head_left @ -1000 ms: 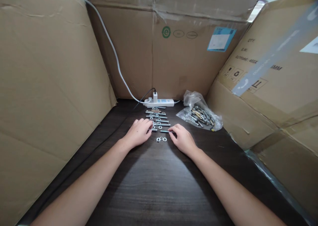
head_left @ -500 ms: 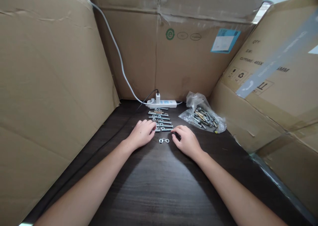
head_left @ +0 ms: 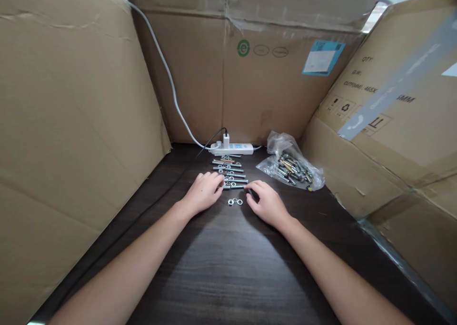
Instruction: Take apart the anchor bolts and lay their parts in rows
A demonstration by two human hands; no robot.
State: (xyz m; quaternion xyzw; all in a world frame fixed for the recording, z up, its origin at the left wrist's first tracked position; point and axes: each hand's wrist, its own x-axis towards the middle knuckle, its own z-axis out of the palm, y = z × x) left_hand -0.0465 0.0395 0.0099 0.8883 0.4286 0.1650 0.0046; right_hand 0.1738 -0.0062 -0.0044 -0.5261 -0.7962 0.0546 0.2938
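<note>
Silver bolts (head_left: 232,175) lie crosswise in a stacked row, with small rings and nuts between them. My left hand (head_left: 203,192) rests palm down at the left ends of the nearest ones, thumb and fingers apart, fingertips partly hiding the ends. Opposite it, my right hand (head_left: 267,201) has its index fingertip against the right end of the nearest bolt (head_left: 238,187); its thumb stands apart below, and the other fingers curl underneath, partly hidden. Just in front of that bolt lie a nut (head_left: 230,202), a small ring (head_left: 234,200) and a flat washer (head_left: 240,202).
Behind the row stands a white power strip (head_left: 243,148) with a plug and white cord (head_left: 167,68). A clear plastic bag (head_left: 282,146) of loose bolts lies right. A black cable (head_left: 150,206) crosses the dark table (head_left: 224,272). Cardboard walls (head_left: 89,115) enclose three sides.
The nearest bolt has slid slightly left, closing the gap at its left end, with my right index fingertip following its right end. My left hand has barely moved.
</note>
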